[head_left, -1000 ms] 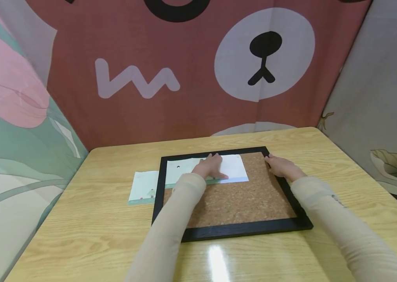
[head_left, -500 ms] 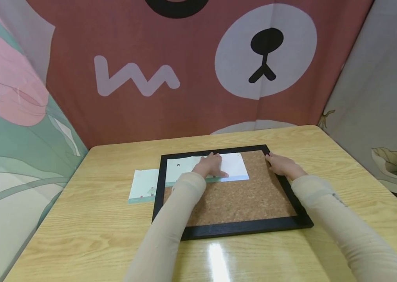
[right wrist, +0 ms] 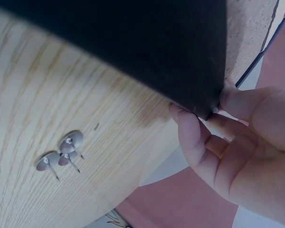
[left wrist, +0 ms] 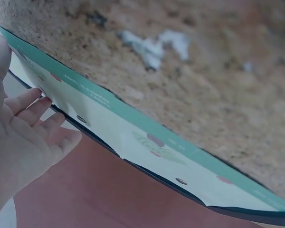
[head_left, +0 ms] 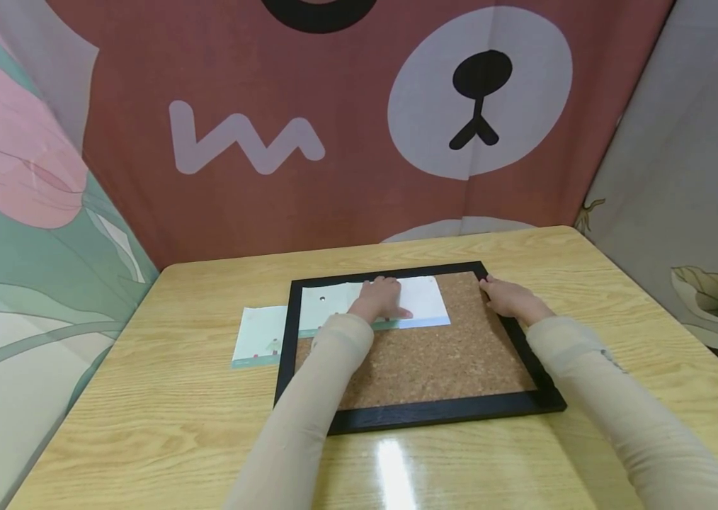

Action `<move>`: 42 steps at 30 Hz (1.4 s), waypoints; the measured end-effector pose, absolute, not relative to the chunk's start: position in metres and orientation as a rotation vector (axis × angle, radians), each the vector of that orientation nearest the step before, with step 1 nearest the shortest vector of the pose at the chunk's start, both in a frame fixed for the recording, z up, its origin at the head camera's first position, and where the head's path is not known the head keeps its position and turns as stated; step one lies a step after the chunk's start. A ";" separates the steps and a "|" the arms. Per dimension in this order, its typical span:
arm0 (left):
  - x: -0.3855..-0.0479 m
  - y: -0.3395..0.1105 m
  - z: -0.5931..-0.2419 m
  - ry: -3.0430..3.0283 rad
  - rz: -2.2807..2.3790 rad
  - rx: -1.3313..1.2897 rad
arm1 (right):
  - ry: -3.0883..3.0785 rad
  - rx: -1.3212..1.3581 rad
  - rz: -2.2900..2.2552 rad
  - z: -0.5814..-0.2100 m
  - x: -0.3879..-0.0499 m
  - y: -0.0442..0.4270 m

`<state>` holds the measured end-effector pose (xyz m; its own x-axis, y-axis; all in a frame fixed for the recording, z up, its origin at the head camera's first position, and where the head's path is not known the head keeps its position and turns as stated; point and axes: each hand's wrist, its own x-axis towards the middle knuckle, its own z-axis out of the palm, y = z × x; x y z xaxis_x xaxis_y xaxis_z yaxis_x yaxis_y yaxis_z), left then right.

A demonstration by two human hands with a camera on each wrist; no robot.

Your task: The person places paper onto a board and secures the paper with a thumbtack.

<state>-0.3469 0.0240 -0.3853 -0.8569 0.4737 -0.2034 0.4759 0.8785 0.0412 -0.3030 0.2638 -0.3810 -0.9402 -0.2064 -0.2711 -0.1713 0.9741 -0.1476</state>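
Observation:
A corkboard [head_left: 448, 361] with a black frame lies on the wooden table. Sheets of pale paper [head_left: 424, 301] with green and blue lower strips run along its far edge. My left hand [head_left: 382, 299] rests on these sheets, thumb apart from the fingers; what lies beneath it is hidden. In the left wrist view, metal thumbtacks [left wrist: 181, 181] stand in the paper. My right hand [head_left: 510, 299] grips the far right corner of the frame, thumb on one side and fingers on the other, as the right wrist view shows with the black frame [right wrist: 190, 61].
Left of the board lies another pale sheet [head_left: 260, 333], its right edge meeting the frame. Three loose thumbtacks [right wrist: 71, 141] lie points up on the table near the right hand. A patterned cloth [head_left: 359, 142] hangs behind the table.
Both hands, the board and the sheets keep their places. Only the head view has shifted slightly.

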 end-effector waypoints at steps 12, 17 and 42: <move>-0.347 0.026 -0.389 2.870 -0.053 0.731 | 2.827 -0.266 -0.198 -0.381 -0.303 0.264; -0.345 0.025 -0.386 2.857 -0.133 0.829 | 2.829 -0.282 -0.193 -0.382 -0.303 0.265; -0.339 0.023 -0.381 2.694 -0.062 0.728 | 2.830 -0.301 -0.222 -0.381 -0.301 0.267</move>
<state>-0.3386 0.0233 -0.3813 -0.8074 0.4803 -0.3426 0.4955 0.8673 0.0482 -0.3010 0.2666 -0.3810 -0.9372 -0.2265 -0.2651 -0.1824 0.9664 -0.1809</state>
